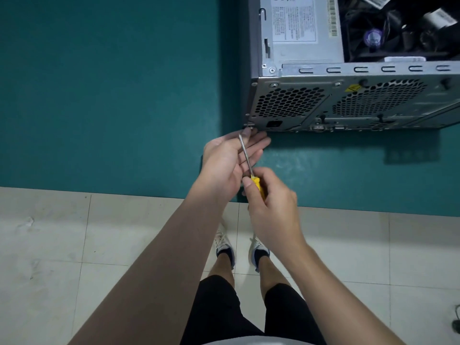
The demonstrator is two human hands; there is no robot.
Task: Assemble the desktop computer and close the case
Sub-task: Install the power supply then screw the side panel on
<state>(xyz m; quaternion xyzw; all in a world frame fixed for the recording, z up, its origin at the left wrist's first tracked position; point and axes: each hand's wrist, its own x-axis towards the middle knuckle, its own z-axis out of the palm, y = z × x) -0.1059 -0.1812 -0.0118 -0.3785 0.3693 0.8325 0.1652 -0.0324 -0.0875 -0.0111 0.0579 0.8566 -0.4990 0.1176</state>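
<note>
Past our left hand [224, 158] stands the computer case [286, 105]. That hand lies open under the yellow screwdriver [256, 184], maybe hiding a screw. Our right hand [271, 207] grips its handle.

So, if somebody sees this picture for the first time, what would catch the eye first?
Most likely the yellow-handled screwdriver in the middle: the right hand grips its handle, its shaft lies across the open left hand, and its tip reaches the lower left corner of the computer case. The case lies at the upper right on the teal table, its top uncovered, showing the power supply and dark cables.
</note>
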